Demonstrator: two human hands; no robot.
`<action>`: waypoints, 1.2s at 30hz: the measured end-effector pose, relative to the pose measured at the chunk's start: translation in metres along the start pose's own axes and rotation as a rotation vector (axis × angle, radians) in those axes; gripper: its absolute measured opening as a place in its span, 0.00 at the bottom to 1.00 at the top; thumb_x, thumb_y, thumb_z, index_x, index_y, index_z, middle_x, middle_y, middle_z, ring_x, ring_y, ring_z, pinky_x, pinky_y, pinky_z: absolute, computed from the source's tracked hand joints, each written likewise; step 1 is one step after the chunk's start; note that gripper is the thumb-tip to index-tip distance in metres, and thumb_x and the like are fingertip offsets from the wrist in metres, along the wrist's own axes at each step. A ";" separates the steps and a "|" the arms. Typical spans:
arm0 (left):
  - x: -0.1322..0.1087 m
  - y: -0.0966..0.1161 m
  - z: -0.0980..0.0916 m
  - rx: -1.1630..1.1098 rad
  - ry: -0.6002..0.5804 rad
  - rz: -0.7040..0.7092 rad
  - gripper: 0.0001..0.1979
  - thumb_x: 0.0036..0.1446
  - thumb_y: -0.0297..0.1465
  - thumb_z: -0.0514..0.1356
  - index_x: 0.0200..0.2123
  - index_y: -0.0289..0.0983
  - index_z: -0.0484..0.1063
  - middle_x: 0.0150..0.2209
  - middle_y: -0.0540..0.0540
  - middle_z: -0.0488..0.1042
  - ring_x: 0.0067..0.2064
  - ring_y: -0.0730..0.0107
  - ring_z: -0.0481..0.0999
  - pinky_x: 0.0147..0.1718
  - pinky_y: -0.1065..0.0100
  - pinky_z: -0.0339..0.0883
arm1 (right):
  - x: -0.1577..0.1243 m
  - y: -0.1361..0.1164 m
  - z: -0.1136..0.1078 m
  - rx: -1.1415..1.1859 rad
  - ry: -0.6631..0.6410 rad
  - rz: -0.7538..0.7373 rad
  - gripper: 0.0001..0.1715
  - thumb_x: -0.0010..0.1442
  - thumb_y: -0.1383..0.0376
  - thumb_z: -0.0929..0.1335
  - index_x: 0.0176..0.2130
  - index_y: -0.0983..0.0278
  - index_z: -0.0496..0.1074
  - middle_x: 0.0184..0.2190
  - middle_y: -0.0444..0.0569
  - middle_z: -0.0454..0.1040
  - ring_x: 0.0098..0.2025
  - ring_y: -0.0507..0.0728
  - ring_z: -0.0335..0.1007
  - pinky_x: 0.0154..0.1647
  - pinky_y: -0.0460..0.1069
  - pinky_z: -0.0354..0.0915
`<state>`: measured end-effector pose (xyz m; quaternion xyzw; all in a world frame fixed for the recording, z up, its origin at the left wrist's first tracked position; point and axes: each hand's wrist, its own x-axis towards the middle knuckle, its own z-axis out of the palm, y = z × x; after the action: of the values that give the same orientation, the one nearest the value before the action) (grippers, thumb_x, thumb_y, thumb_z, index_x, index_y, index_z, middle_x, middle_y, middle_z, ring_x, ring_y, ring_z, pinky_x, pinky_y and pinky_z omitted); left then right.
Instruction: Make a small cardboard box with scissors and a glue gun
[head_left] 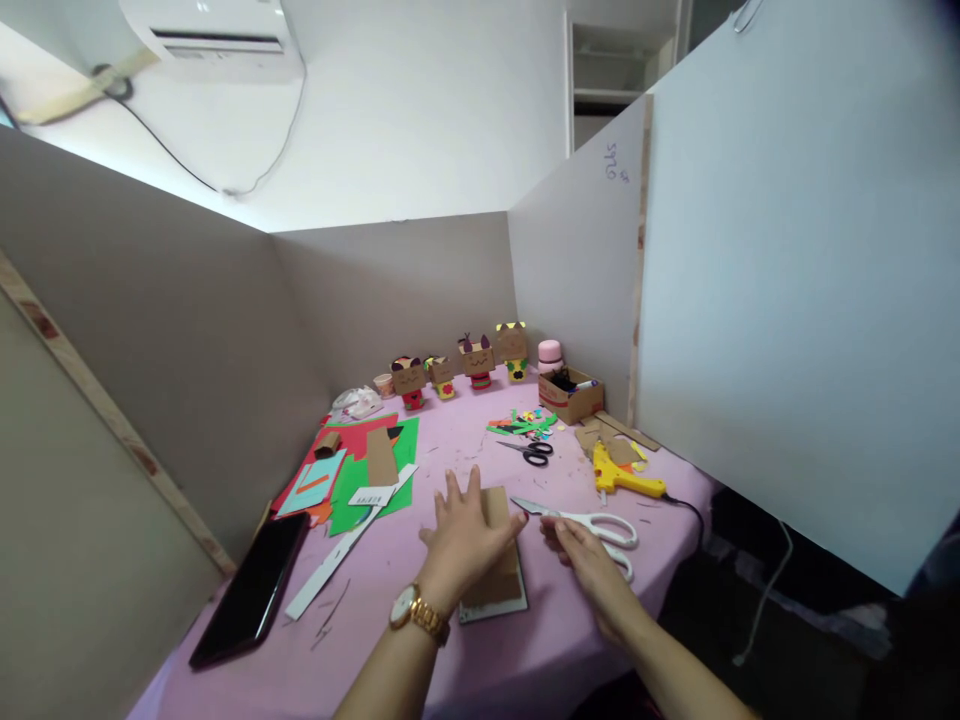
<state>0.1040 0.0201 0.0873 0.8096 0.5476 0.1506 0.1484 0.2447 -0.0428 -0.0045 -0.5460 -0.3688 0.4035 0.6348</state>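
My left hand (463, 535), with a gold watch (405, 606) on its wrist, lies with fingers spread on a piece of brown cardboard (495, 580). Under the cardboard is a white-edged flat board (491, 612), mostly covered. Just right of them, my right hand (592, 575) hovers with its fingers curled toward the thumb; whatever they may pinch is too small or hidden to make out. White-handled scissors (616, 528) lie beside and partly behind the right hand, blades pointing left. Black-handled scissors (535, 454) rest farther back.
A phone (255, 590), green paper (401, 450) and a white strip (330, 565) lie left. Cardboard figures (478, 362) stand at the back. Right are paper scraps (525, 425), a small box (570, 400) and a yellow glue gun (626, 478) with a cord. Partitions (397, 280) enclose the table.
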 end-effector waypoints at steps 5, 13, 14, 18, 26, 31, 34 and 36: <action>0.006 -0.008 0.004 -0.238 0.011 -0.046 0.47 0.39 0.33 0.62 0.63 0.35 0.46 0.66 0.29 0.38 0.64 0.32 0.38 0.55 0.37 0.40 | -0.003 0.004 0.000 -0.003 0.028 0.011 0.29 0.58 0.45 0.63 0.44 0.66 0.71 0.45 0.54 0.76 0.50 0.61 0.70 0.53 0.60 0.59; -0.029 -0.050 -0.015 -1.163 0.002 -0.225 0.32 0.55 0.40 0.50 0.62 0.42 0.46 0.62 0.40 0.58 0.55 0.59 0.68 0.47 0.61 0.65 | -0.015 -0.002 0.009 -0.090 -0.031 -0.017 0.45 0.57 0.38 0.54 0.56 0.69 0.62 0.58 0.62 0.64 0.58 0.64 0.61 0.57 0.60 0.57; -0.035 -0.052 -0.011 -1.422 0.009 -0.312 0.27 0.54 0.38 0.52 0.58 0.42 0.56 0.55 0.42 0.69 0.50 0.59 0.73 0.45 0.61 0.67 | -0.015 -0.006 0.014 -0.118 -0.049 -0.043 0.46 0.58 0.39 0.52 0.58 0.69 0.59 0.60 0.61 0.60 0.61 0.63 0.56 0.60 0.60 0.53; -0.045 -0.049 0.014 -1.900 0.038 -0.546 0.07 0.52 0.35 0.56 0.32 0.38 0.71 0.25 0.51 0.78 0.31 0.65 0.78 0.42 0.60 0.69 | -0.009 -0.031 0.036 -0.270 -0.147 -0.179 0.42 0.60 0.43 0.55 0.62 0.67 0.53 0.65 0.54 0.50 0.66 0.57 0.42 0.66 0.56 0.40; -0.043 -0.063 0.048 -1.679 0.025 -0.402 0.20 0.50 0.35 0.58 0.46 0.32 0.69 0.50 0.36 0.73 0.53 0.52 0.69 0.53 0.55 0.61 | 0.014 -0.065 0.049 -0.540 -0.327 -0.375 0.33 0.57 0.55 0.65 0.57 0.70 0.64 0.59 0.60 0.62 0.61 0.62 0.52 0.63 0.58 0.45; -0.053 -0.097 0.041 -1.266 0.262 -0.324 0.33 0.53 0.33 0.56 0.61 0.30 0.50 0.67 0.39 0.43 0.66 0.63 0.42 0.62 0.63 0.36 | 0.009 -0.056 0.051 -0.523 -0.425 -0.364 0.29 0.51 0.58 0.70 0.51 0.66 0.71 0.55 0.58 0.69 0.58 0.63 0.60 0.61 0.58 0.51; -0.060 -0.090 0.021 -1.114 0.260 -0.265 0.30 0.59 0.38 0.50 0.62 0.31 0.49 0.67 0.41 0.46 0.66 0.67 0.44 0.63 0.63 0.33 | 0.013 -0.054 0.045 -0.440 -0.309 -0.326 0.30 0.56 0.52 0.66 0.54 0.64 0.68 0.59 0.55 0.63 0.62 0.60 0.54 0.64 0.58 0.45; -0.061 -0.071 0.005 -0.903 0.231 -0.157 0.31 0.60 0.41 0.45 0.63 0.32 0.46 0.67 0.43 0.44 0.66 0.70 0.42 0.63 0.63 0.33 | 0.018 -0.057 0.036 -0.370 -0.197 -0.273 0.31 0.59 0.48 0.61 0.54 0.62 0.67 0.59 0.54 0.64 0.62 0.61 0.54 0.63 0.60 0.46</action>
<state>0.0246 -0.0119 0.0487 0.5980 0.5000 0.4512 0.4345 0.2250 -0.0165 0.0570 -0.5561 -0.5667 0.2909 0.5338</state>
